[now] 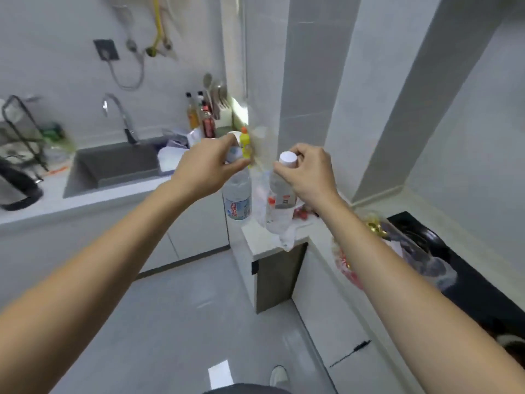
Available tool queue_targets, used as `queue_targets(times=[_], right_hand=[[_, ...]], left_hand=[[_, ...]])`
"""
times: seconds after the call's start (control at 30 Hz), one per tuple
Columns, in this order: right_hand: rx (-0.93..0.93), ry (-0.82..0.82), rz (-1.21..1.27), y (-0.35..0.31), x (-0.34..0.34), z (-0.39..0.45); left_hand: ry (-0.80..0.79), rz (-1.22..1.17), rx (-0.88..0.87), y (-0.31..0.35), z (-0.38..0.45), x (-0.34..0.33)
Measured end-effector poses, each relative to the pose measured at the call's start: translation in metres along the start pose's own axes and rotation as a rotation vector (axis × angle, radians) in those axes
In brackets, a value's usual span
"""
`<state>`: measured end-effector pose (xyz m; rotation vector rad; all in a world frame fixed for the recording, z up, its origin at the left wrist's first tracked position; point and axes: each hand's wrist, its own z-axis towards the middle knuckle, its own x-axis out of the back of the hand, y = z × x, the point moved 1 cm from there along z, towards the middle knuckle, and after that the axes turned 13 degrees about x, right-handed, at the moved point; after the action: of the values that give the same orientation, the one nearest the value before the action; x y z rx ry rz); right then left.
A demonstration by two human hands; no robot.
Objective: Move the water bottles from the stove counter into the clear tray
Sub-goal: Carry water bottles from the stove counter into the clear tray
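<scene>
My left hand [208, 166] grips the neck of a clear water bottle [237, 200] with a blue and white label, held upright above the floor just left of the counter's end. My right hand [309, 173] grips the neck of a second clear water bottle [279, 204] with a white cap and a red and white label, over the end of the stove counter [270, 240]. Between the two bottles shows something clear and blurred [262, 155]; I cannot tell whether it is the tray.
A black stove top [460, 268] lies on the right counter, with plastic bags [366, 248] beside it. A crumpled white bag [289, 237] hangs over the counter's end. Left are a grey sink [113, 166], a faucet [122, 118], sauce bottles [201, 118] and a yellow bottle [245, 143].
</scene>
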<state>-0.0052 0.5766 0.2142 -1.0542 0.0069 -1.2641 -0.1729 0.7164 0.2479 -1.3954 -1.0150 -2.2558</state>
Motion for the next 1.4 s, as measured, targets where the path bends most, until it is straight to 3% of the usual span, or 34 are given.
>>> queue_targets(times=[0.27,0.57,0.9,1.4], right_hand=[[0.256,-0.343,0.285,-0.057,-0.201,0.094],[0.431,-0.63,0.457,-0.161,-0.388,0.108],[0.541,-0.793,0.498,-0.303,-0.598,0.104],[0.506,-0.888,0.633,-0.471,-0.866,0.141]], left_hand=[[0.145,0.148,0.464,-0.152,0.004,0.055],[0.297,0.19,0.853,-0.308,-0.049,0.118],[0.297,0.155,1.03,-0.535,-0.072,0.191],[0.342,0.122,1.165,-0.799,-0.039,0.314]])
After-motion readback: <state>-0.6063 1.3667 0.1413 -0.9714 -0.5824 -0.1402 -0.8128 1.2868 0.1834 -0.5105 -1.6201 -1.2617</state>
